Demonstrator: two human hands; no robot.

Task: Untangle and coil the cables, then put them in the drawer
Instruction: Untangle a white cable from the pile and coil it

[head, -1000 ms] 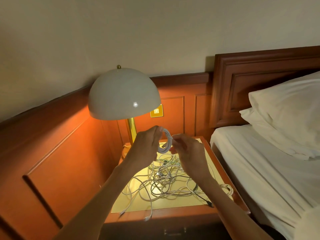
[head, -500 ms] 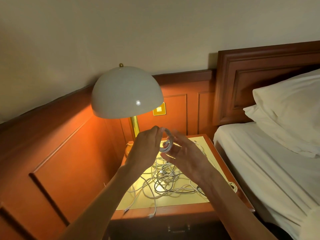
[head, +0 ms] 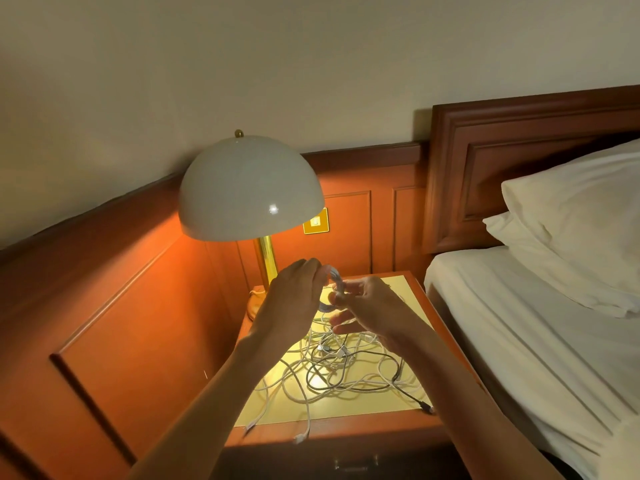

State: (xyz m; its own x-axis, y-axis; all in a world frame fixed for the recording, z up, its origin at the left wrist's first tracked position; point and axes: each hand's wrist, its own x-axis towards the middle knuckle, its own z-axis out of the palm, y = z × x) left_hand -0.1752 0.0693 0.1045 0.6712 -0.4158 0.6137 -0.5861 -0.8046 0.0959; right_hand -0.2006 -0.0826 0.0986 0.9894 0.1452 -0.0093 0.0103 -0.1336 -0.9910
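Clearly early on: the person's left hand [head: 294,296] grips a small coil of white cable [head: 335,285] above the desk, fingers curled round its upper edge, while the right hand [head: 372,306] pinches the coil's lower side. Below them a loose tangle of white and black cables [head: 341,372] sprawls over the yellow-topped wooden desk [head: 346,409], two plugs hanging over its front edge. Seemingly one cable is nearly wound; the rest wait, and the dark drawer [head: 356,464] underneath is closed. No brand or writing is legible.
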